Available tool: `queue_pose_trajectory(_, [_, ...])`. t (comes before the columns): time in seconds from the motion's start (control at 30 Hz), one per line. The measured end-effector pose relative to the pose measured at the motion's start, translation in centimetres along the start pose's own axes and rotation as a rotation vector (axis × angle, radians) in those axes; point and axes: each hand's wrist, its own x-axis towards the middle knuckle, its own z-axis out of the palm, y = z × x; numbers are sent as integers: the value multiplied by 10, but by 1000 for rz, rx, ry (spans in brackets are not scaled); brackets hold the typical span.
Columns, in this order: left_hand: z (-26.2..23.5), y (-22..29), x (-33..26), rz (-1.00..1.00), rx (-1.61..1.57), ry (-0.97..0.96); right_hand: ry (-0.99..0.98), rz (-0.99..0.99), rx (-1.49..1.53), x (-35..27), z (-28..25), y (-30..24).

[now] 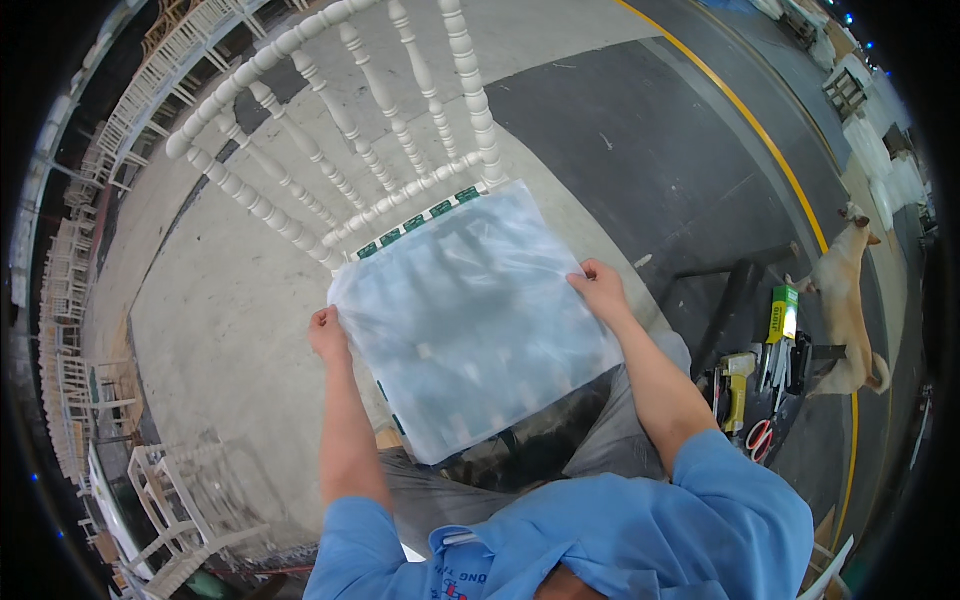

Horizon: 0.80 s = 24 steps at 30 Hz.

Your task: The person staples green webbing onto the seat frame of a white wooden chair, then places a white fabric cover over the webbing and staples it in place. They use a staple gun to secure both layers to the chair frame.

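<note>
A white chair with a back of turned spindles (375, 130) is in front of me. Over its seat lies a translucent whitish sheet (480, 300), probably thin plastic or foam, a little wrinkled. Dark green strips (415, 222) show along the seat's back edge, and bits of green peek out at the left side. My left hand (327, 332) is closed in a pinch on the sheet's left edge. Opposite it, my right hand (600, 288) pinches the right edge. What lies under the sheet is mostly hidden.
To my right, a dark surface holds a green-and-yellow box (784, 313), a yellow-handled tool (738, 390), and red-handled scissors (760, 438). A light-coloured dog (845, 300) stands beyond them. White chairs (70, 330) line the far left; another white chair frame (180, 510) stands nearer. A yellow line (750, 120) crosses the floor.
</note>
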Motion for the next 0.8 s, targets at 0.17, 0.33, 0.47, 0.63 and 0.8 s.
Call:
queue_pose_trajectory(0.17, [-5,-8,-5,-135,-114,-100,-24,5,-14,0,-10,-3])
queue_pose_trajectory(0.33, [-49,-32,-75,-387,-119,-301,-285,303,37,-26,-43,-14])
queue_pose_trajectory(0.47, [-81,-58,-150,-485,35,-434,-376,318,-127,-46,-66,-9])
queue_pose_trajectory(0.63, [-85,-77,-178,-494,-255,-546,-449,372,-180,-56,-63,-19])
queue_pose_trajectory(0.8, [-88,-79,-175,-505,-286,-537,-580,449,-72,-55,-49,-20])
